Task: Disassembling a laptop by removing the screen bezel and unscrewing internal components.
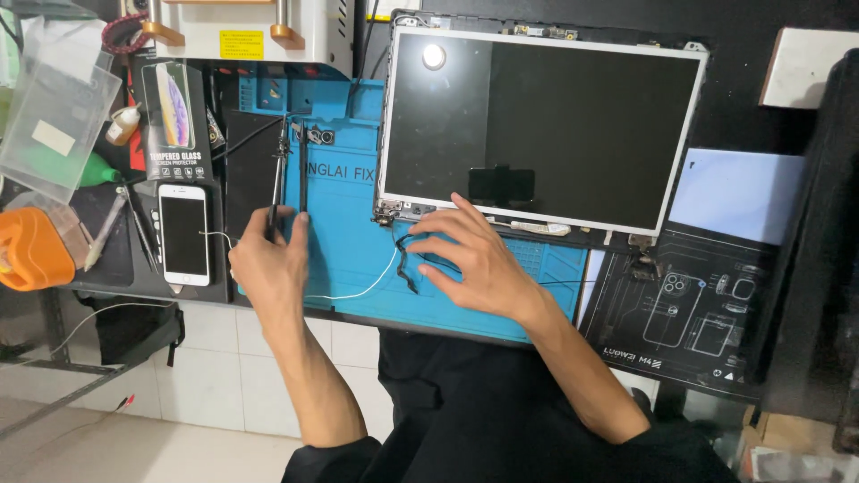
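Note:
A bare laptop screen panel (546, 125) with a metal frame lies on the bench, its lower edge over a blue repair mat (349, 241). My right hand (470, 259) rests spread on the mat just below the panel's lower left hinge, fingers touching a black cable (407, 264) and near a thin white wire (367, 286). My left hand (268, 264) is at the mat's left edge, fingers closed on thin black tweezers (279, 183) that point away from me. A second dark slender tool (302, 174) lies beside them.
A white phone (183, 234) lies left of the mat, below a boxed screen protector (174, 112). An orange container (31, 249) and clear plastic box (54, 116) sit far left. A black printed mat (689, 313) and a pale sheet (738, 192) lie right.

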